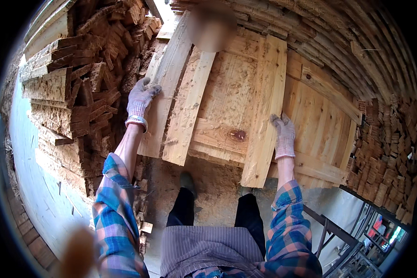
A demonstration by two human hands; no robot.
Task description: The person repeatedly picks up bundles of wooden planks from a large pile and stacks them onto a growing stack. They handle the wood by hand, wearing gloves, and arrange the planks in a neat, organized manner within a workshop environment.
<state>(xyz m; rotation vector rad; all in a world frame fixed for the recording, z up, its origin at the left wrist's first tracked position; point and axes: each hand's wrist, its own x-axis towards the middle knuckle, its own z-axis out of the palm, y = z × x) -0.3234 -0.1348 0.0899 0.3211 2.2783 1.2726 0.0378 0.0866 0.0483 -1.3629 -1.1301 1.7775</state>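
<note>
My left hand (142, 101), in a dusty knit glove, grips the left edge of a long greyish plank (169, 69), its thumb lying on top. My right hand (283, 136), gloved the same way, is closed at the right edge of a pale plank (266, 102); some of its fingers are hidden. Between these two, another narrow plank (190, 106) lies at a slant. All three rest across a layer of boards (227, 83), where a crosswise board shows a dark knot (236, 135).
Rough stacked wood pieces (55, 88) rise close on my left. More stacked lumber (347, 41) stands behind and to the right, beside pale boards (317, 116). A dark metal frame (331, 227) stands low at right. Sawdust covers the floor (213, 180) by my feet.
</note>
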